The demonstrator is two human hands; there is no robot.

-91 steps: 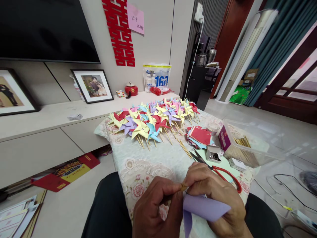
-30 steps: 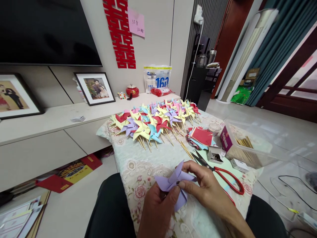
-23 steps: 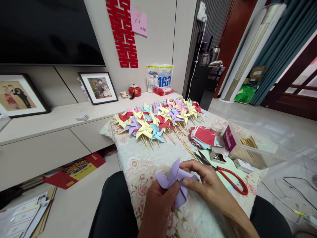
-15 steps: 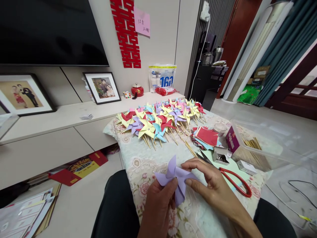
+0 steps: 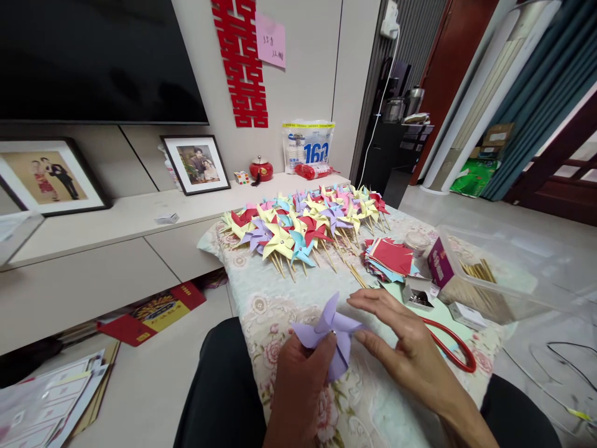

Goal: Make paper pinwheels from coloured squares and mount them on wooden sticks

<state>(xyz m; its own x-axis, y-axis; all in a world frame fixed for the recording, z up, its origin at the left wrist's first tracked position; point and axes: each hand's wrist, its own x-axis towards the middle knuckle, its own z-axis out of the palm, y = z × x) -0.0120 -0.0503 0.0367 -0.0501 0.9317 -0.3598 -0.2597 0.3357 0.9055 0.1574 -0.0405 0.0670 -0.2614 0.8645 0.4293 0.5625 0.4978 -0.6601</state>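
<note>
A purple paper pinwheel [image 5: 342, 341] is pinched in my left hand [image 5: 303, 376], the thumb pressing by the pin at its centre. Its underside and my left fingertips behind it are hidden. Just to the right, my right hand [image 5: 405, 345] has its fingers stretched out and apart from the thumb. The thumb tip is close to the pinwheel's right blade; whether it touches I cannot tell. Partly under my right hand lie red-handled scissors [image 5: 459, 354], their blades covered. Farther back on the cloth lie many finished pinwheels [image 5: 280, 241] on wooden sticks.
Right of the pinwheels sits a stack of coloured paper squares [image 5: 392, 256]. Beside it are a small open box of pins [image 5: 420, 294], a white box [image 5: 467, 315] and a clear plastic bin [image 5: 504, 295] holding wooden sticks [image 5: 480, 270]. A floral cloth [image 5: 261, 305] covers the table.
My right hand has opened and drawn slightly back from the right blade, now covering the scissors' blades. The pinwheel has turned a little in my left hand. The view has shifted slightly.
</note>
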